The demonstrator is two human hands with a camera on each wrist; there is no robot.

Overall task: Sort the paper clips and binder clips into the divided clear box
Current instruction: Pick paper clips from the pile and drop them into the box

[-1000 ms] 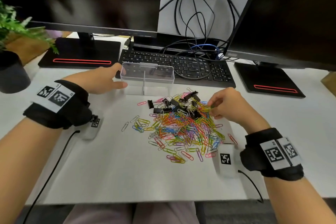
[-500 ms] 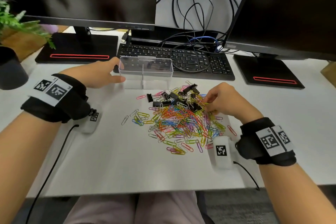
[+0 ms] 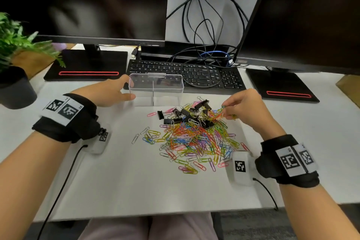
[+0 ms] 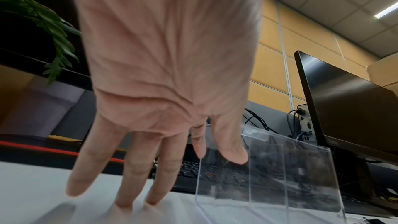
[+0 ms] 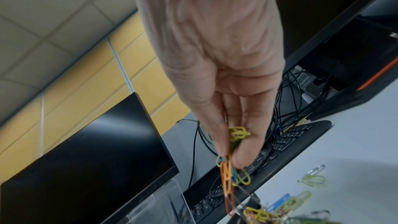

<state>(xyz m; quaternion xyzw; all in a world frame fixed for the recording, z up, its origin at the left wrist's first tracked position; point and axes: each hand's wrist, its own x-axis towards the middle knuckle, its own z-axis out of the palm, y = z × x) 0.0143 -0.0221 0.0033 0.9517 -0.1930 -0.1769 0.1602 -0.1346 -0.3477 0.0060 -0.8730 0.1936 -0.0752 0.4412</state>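
A clear divided box [image 3: 155, 89] [image 4: 269, 173] stands on the white desk in front of the keyboard, both compartments looking empty. My left hand [image 3: 111, 91] [image 4: 163, 91] holds its left end, thumb on the near wall and forefinger at the rim. A heap of coloured paper clips [image 3: 194, 140] lies in the middle, with black binder clips [image 3: 187, 115] along its far edge. My right hand [image 3: 241, 107] [image 5: 226, 142] pinches a small bunch of tangled paper clips [image 5: 230, 173] just above the heap's far right corner.
A black keyboard [image 3: 185, 76] with a looped cable lies right behind the box. Two monitors on black stands [image 3: 85, 66] [image 3: 280, 85] flank it. A potted plant [image 3: 15, 76] sits at the far left. Wrist cables trail off the desk's near edge.
My right hand has closed on some paper clips at the heap's far right and lifted them a little. The left hand has stayed on the box.
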